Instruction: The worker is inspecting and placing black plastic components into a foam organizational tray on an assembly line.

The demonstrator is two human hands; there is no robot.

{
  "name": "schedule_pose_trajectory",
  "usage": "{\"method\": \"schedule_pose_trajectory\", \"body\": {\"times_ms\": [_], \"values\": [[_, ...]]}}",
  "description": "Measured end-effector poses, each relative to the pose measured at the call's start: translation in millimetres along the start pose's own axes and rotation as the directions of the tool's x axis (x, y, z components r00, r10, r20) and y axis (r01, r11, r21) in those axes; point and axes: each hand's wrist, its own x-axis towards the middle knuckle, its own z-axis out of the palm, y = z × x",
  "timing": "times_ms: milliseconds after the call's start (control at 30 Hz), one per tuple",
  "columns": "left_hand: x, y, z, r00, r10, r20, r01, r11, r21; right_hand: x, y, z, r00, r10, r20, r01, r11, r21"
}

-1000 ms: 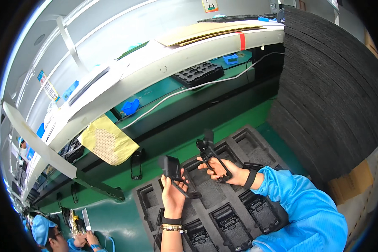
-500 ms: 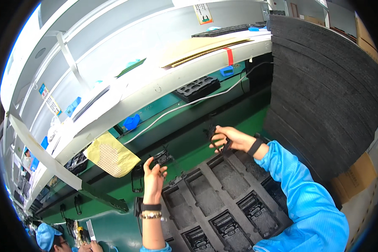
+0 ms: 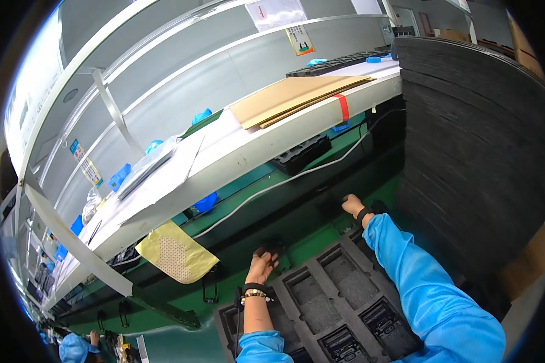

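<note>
My left hand (image 3: 261, 265) reaches forward over the far rim of a black foam tray (image 3: 321, 299), its fingers curled on a small black part (image 3: 277, 248) at the dark belt (image 3: 297, 224). My right hand (image 3: 352, 204) is stretched further out to the right, against another black part (image 3: 329, 202) on the same belt; the grip is too dark to make out. Both sleeves are blue and each wrist wears a band. The tray's far compartments are bare, while near ones hold black devices (image 3: 345, 346).
A tall stack of black foam sheets (image 3: 478, 151) stands close on the right. A white shelf (image 3: 254, 154) overhangs the belt, carrying flat cardboard (image 3: 293, 100). A yellow perforated bag (image 3: 175, 251) and a white cable (image 3: 284, 181) lie beyond. Another person's blue cap (image 3: 75, 349) shows lower left.
Both hands have moved forward and away from the foam tray, carrying their black parts out to the dark belt. The view has tilted upward toward the shelf.
</note>
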Motion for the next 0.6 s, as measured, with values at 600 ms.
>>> {"method": "schedule_pose_trajectory", "body": {"times_ms": [600], "values": [[-292, 130, 99, -0.003, 0.988, 0.156, -0.771, -0.102, 0.629, -161, -15, 13, 0.651, -0.759, 0.01, 0.74, 0.632, -0.23]]}}
